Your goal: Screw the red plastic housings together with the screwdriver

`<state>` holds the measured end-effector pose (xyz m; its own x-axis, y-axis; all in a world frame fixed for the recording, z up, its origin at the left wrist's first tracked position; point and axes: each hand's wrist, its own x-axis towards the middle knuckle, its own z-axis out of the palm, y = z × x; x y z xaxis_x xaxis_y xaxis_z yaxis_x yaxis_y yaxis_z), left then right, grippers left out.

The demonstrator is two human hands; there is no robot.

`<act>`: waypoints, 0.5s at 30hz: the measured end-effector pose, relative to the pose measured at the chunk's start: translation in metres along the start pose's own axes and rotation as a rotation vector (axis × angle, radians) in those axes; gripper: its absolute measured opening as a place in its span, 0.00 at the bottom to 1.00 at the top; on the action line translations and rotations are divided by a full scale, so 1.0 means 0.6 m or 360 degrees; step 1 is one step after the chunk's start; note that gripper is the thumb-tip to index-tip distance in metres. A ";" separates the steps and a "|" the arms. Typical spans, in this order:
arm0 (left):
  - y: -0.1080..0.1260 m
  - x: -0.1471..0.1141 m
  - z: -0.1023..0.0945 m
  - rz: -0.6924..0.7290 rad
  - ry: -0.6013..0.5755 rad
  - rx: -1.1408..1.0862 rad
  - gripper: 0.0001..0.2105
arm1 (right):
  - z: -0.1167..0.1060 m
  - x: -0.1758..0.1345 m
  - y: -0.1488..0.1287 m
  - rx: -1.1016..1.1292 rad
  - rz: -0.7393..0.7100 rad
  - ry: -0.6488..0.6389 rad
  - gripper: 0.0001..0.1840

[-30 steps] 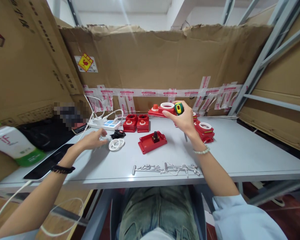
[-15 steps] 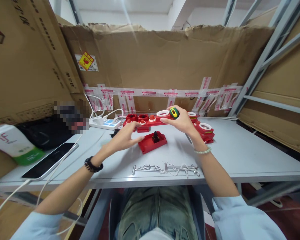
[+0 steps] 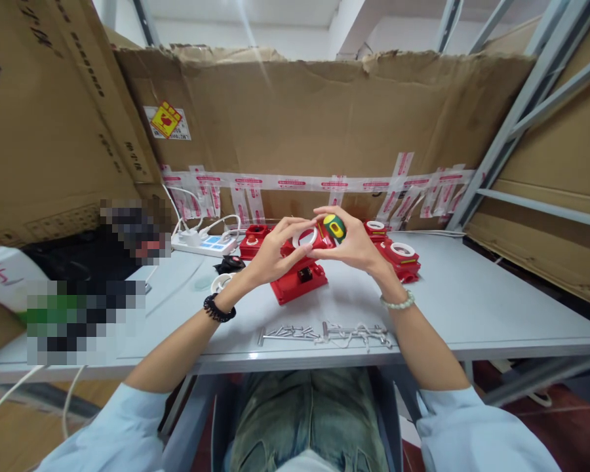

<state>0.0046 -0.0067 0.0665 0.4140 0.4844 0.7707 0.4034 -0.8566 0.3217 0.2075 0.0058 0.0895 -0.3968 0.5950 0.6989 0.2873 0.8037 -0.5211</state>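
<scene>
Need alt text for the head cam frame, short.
Both bare hands, left hand and right hand, hold a red plastic switch cover with a white ring above a grey table; the right also grips a green-and-yellow tool handle. Below lie a red plastic base plate and a row of metal screws, cardboard behind.

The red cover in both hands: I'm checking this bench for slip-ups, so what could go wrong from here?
The red cover is held in the air by the left hand and right hand, so it could slip and drop onto the red base below. The right hand also holds a green and yellow tool, which may weaken its grip. The loose screws near the table edge could be swept off by a forearm.
</scene>
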 end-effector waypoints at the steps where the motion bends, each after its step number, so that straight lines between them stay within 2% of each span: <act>1: 0.000 -0.002 0.002 -0.0022 0.0085 -0.0029 0.19 | -0.001 0.001 0.000 0.0041 -0.0001 0.0055 0.38; 4: -0.001 -0.009 0.006 -0.0091 0.0280 -0.0210 0.20 | 0.000 0.003 0.001 0.0182 0.0070 0.0114 0.41; 7: -0.002 -0.015 0.009 -0.0107 0.0376 -0.0337 0.21 | 0.007 0.004 0.003 0.0283 0.0147 -0.0005 0.40; 12: -0.003 -0.019 0.008 -0.0081 0.0408 -0.0256 0.22 | 0.021 0.003 0.004 0.0368 0.0140 -0.0054 0.36; 15: -0.007 -0.020 0.010 -0.0171 0.0433 -0.0350 0.23 | 0.027 -0.001 0.003 0.0249 0.0043 -0.0011 0.37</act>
<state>0.0030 -0.0077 0.0526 0.1347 0.5341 0.8346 0.2354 -0.8354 0.4967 0.1939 0.0068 0.0803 -0.3970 0.6162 0.6802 0.1589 0.7761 -0.6103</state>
